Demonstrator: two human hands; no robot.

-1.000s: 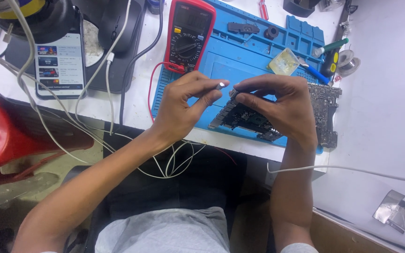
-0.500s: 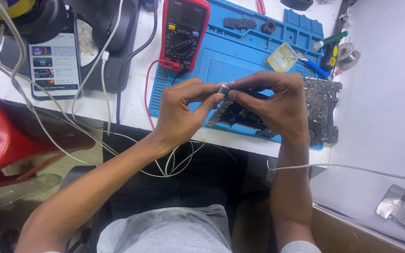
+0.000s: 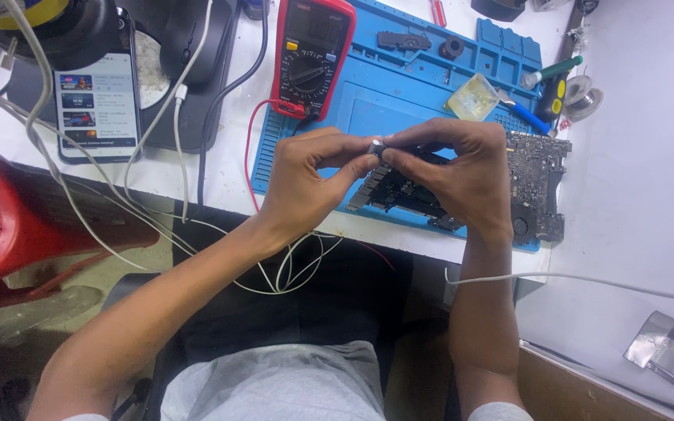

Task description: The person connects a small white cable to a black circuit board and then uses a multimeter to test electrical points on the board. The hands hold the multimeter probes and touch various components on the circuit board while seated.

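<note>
Both hands meet over the circuit board (image 3: 536, 168): left hand (image 3: 302, 183) and right hand (image 3: 462, 175) pinch one small grey part (image 3: 375, 147) with their fingers; best held steady and gently, low over the blue mat (image 3: 399, 93).

Electronics repair workshop, blue repair mat (image 3: 399, 101), red multimeter (image 3: 312, 54), circuit board (image 3: 538, 168)

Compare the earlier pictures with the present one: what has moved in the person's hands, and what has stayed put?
The left hand and right hand have closed together: fingertips that were slightly apart now meet on a small grey part above the circuit board. Nothing was let go. The blue mat, red multimeter and phone lie as before.
</note>
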